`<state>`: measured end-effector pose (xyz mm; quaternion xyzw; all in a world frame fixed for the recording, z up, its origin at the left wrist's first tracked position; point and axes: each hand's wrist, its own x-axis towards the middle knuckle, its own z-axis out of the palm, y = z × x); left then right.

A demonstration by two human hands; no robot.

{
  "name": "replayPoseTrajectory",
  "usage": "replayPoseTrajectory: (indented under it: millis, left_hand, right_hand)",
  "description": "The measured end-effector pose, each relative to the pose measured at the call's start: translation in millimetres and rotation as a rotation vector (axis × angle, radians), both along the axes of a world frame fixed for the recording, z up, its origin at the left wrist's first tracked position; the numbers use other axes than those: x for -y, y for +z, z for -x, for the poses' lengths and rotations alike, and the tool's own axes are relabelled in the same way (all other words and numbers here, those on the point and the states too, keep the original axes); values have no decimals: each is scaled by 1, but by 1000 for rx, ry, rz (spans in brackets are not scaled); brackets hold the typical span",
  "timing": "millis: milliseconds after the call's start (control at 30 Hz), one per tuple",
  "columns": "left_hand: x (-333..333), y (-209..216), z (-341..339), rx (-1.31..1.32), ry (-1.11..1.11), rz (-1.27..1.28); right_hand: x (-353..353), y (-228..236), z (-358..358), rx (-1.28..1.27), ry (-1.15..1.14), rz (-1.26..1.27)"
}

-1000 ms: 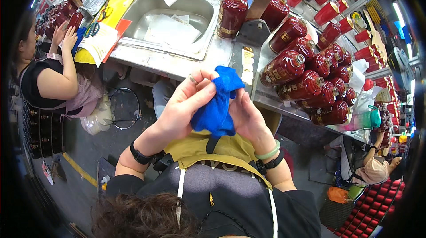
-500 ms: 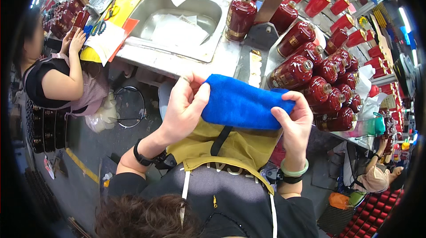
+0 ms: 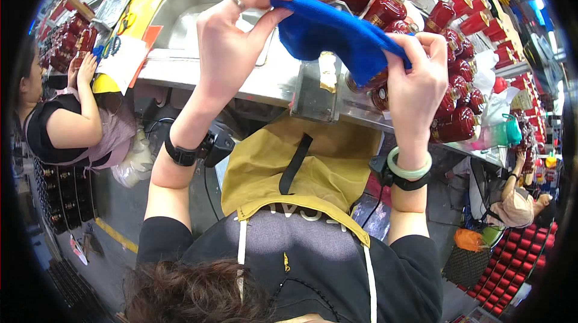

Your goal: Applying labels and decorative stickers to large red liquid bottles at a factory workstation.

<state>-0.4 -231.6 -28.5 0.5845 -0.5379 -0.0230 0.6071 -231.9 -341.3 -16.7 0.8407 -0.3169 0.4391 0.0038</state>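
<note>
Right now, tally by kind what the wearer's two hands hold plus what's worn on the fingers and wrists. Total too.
Blue cloth, pinched by the left hand and right hand: 1
Ring, left hand: 1
Black wristbands, one per wrist: 2
Pale green bangle, right wrist: 1
Total: 5

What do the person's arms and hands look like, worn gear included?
Short black sleeves. Left hand: a ring, with a black band and black module at the wrist. Right hand: a pale green bangle, black strap and dark module at the wrist. Thin dark cables run by both modules.
</note>
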Motion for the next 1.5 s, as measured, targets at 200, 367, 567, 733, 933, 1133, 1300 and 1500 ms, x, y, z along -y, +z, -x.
replayPoseTrajectory:
  millis: [200,367,567,733,933,1133,1300,1500]
  left_hand:
    - [-32,-75,17,195,2,-329]
    - [-58,-128,28,141,-109,-399]
    - [-59,-117,26,367,-254,-558]
    - [-46,-102,64,461,-287,-495]
    - [-25,-136,98,844,-269,-612]
    - [-34,-143,95,698,-278,-503]
    - [-55,-141,79,457,-213,-355]
    - [-57,-130,55,124,-175,-336]
  right_hand:
    - [-22,-70,22,-210,83,-139]
    - [-35,-114,45,-250,144,-201]
    - [-45,-125,58,-406,239,-315]
    - [-36,-99,54,-48,231,-347]
    - [11,-39,31,-156,-63,69]
    - [30,-32,12,-322,-68,-71]
    - [32,-28,12,-155,0,-317]
    - [-9,23,11,-124,58,-86]
